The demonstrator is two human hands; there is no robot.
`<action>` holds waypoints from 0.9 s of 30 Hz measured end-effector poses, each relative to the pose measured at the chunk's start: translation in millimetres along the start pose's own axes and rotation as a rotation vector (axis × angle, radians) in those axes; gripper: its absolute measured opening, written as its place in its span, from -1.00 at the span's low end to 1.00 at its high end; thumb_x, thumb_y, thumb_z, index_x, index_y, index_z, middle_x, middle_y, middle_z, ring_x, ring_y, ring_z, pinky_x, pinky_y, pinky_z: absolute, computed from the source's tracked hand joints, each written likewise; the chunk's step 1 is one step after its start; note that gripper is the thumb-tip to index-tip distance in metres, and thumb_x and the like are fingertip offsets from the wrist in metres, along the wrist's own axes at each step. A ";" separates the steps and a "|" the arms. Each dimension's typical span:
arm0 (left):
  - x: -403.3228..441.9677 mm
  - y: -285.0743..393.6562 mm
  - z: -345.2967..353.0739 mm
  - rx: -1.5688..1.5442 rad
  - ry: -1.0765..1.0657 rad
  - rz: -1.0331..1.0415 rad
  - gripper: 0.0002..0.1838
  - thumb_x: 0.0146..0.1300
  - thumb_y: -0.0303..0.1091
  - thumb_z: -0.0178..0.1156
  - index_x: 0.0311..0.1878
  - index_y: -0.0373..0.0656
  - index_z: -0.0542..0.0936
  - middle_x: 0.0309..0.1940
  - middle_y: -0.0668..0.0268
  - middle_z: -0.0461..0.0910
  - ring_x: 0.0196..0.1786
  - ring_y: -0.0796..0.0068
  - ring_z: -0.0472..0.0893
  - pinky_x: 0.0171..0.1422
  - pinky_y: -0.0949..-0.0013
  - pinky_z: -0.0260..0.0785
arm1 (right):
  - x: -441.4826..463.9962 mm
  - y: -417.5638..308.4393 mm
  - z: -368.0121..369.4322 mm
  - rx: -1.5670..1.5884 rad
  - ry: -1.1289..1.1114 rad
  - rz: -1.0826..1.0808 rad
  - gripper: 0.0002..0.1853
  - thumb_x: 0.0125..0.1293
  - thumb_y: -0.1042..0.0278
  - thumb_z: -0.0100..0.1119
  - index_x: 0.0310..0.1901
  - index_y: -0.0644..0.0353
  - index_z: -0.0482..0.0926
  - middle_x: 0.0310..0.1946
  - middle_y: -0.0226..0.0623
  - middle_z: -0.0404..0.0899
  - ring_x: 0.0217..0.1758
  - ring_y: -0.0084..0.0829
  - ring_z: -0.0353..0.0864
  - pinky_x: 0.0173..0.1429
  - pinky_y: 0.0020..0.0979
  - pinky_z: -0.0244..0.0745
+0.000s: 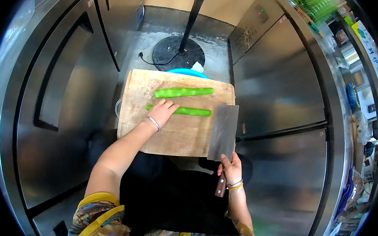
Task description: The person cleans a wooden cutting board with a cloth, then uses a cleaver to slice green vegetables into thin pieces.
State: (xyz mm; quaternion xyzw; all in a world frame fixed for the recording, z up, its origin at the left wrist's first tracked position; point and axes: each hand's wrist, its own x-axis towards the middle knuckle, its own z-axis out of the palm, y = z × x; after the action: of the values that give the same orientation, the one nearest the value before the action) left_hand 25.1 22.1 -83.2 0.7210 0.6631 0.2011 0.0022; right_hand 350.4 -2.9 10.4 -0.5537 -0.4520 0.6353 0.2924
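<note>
A long green vegetable piece (193, 112) lies across the middle of a wooden cutting board (174, 138), with my left hand (162, 112) closed over its left part. Above it on the board, a second green piece (184, 92) rests untouched, tilted slightly up to the right. My right hand (230, 167) grips a wide cleaver (223, 133) where its dark wooden handle meets the blade. The blade is over the board's right edge, to the right of both pieces and apart from them.
Steel cabinets stand at the left (87, 90) and right (281, 93). Behind the board are part of a blue basin (188, 72) and a black round base (169, 52) with a pole and cord. Greens (314, 8) sit on the upper right counter.
</note>
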 end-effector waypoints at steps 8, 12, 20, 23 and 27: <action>-68.8 -13.5 -33.4 -0.073 -0.121 0.001 -0.57 0.01 -0.54 0.19 0.01 0.04 0.59 0.04 0.37 0.51 0.24 0.22 0.39 0.54 -0.02 -0.04 | -3.0 -6.5 0.1 -0.441 -0.062 -0.085 -0.87 0.40 0.44 0.04 -0.09 0.28 0.48 -0.67 -0.42 0.42 -0.76 -0.68 0.38 -0.70 -0.55 0.27; -82.1 32.9 -29.7 -0.160 -0.105 0.029 -0.52 -0.10 -0.53 0.31 -0.02 0.09 0.63 0.04 0.40 0.51 0.29 0.24 0.37 0.57 -0.14 -0.20 | 10.0 17.2 4.2 -0.800 -0.135 -0.309 -0.82 0.31 0.41 0.11 -0.13 0.31 0.47 -0.52 0.02 0.56 -0.47 -0.04 0.61 -0.41 -0.22 0.48; -62.1 37.3 -24.1 -0.291 0.069 -0.076 -0.51 -0.13 -0.50 0.35 -0.02 0.08 0.64 -0.12 0.43 0.55 0.22 0.28 0.43 0.53 -0.18 -0.10 | 12.5 20.5 15.6 -0.941 -0.177 -0.425 -0.83 0.28 0.41 0.12 -0.19 0.29 0.41 -0.42 0.13 0.54 -0.29 0.16 0.55 -0.23 -0.01 0.46; -63.4 34.7 -25.1 -0.252 0.123 -0.062 -0.58 -0.08 -0.49 0.34 -0.06 0.05 0.64 -0.10 0.41 0.55 0.22 0.24 0.43 0.51 -0.20 -0.10 | 14.1 26.3 17.1 -0.948 -0.167 -0.438 -0.82 0.27 0.41 0.12 -0.18 0.29 0.41 -0.40 0.13 0.55 -0.30 0.16 0.56 -0.23 -0.02 0.47; -63.4 42.2 -16.9 -0.277 0.154 -0.077 -0.64 -0.07 -0.42 0.36 -0.11 0.05 0.65 -0.12 0.43 0.56 0.21 0.27 0.44 0.51 -0.21 -0.14 | 11.2 27.9 22.1 -0.920 -0.172 -0.346 -0.83 0.27 0.42 0.13 -0.18 0.29 0.41 -0.40 0.13 0.55 -0.30 0.15 0.56 -0.26 -0.03 0.46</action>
State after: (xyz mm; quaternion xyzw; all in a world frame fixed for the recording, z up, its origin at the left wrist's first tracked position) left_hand 58.0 -48.1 -74.5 0.6702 0.6545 0.3451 0.0585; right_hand 330.2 -10.4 -20.1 -0.4879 -0.7931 0.3557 0.0807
